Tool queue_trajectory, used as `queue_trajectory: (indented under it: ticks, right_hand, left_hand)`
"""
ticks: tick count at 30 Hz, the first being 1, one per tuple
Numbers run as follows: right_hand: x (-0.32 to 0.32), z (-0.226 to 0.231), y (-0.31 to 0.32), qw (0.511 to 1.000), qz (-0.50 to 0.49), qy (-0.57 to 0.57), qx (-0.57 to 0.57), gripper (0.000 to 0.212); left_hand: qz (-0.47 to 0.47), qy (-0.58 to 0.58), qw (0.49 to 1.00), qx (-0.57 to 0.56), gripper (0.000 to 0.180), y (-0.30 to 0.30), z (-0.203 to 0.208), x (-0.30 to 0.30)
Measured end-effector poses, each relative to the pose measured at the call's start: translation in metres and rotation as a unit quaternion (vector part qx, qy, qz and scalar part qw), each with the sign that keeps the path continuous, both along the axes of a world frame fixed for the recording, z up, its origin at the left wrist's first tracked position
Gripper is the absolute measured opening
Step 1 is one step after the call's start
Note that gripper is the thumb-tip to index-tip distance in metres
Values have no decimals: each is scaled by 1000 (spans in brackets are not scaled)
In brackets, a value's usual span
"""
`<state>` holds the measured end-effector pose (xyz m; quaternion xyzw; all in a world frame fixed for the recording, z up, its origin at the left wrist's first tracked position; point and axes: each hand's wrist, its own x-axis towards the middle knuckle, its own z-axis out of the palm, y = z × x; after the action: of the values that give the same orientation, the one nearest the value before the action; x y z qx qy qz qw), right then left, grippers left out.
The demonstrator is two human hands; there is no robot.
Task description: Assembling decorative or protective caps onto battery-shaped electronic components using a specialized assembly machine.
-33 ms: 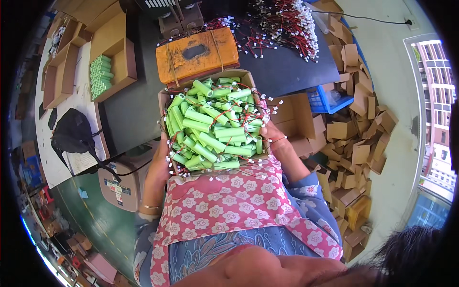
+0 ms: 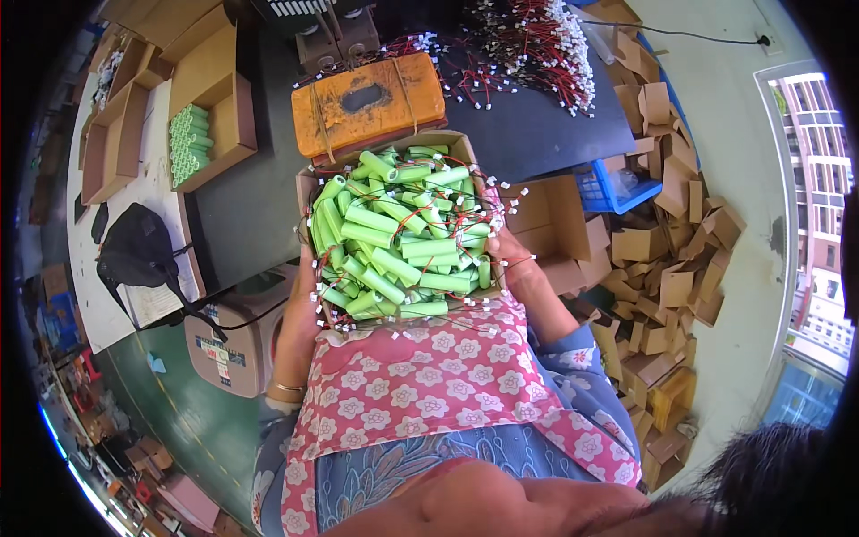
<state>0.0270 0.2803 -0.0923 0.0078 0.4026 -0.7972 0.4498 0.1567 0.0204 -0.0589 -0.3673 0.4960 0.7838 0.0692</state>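
Observation:
My left hand [image 2: 304,295] and my right hand [image 2: 514,259] hold an open cardboard box [image 2: 304,192] between them, one at each side. The box rests at the near edge of the dark table, just above my lap. Heaped in it are many green cylindrical battery cells [image 2: 369,234], lying in all directions. Thin red and black wires with small white connectors [image 2: 497,224] run among the cells and hang over the rim. The fingers of both hands are partly hidden by the box walls. Directly behind the box sits a worn orange block [image 2: 367,103] with cords around it.
Loose wires with white connectors [image 2: 555,63] are piled at the table's back right. At left, a cardboard box [image 2: 234,116] holds upright green cells, near a black bag [image 2: 139,251]. To the right are an open carton [image 2: 541,219], a blue crate [image 2: 617,192] and heaped small boxes [image 2: 667,286].

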Motion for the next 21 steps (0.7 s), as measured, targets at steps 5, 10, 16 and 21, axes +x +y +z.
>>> queue_trajectory:
  ticks: [5, 10, 16, 21]
  right_hand:
    - [2, -7, -8, 997, 28, -49, -58, 88]
    - [16, -8, -6, 994, 2, -80, -71, 92]
    - [37, -14, 0, 986, -95, -100, -98, 87]
    - [44, 10, 25, 978, -207, -22, -28, 94]
  left_hand:
    - [67, 85, 982, 156, 63, 6, -1, -8]
    - [-3, 159, 985, 64, 60, 8, -6, -4]
    - [-25, 117, 972, 202, 59, 1, -13, -21]
    - [-193, 128, 964, 128, 61, 18, -1, -58]
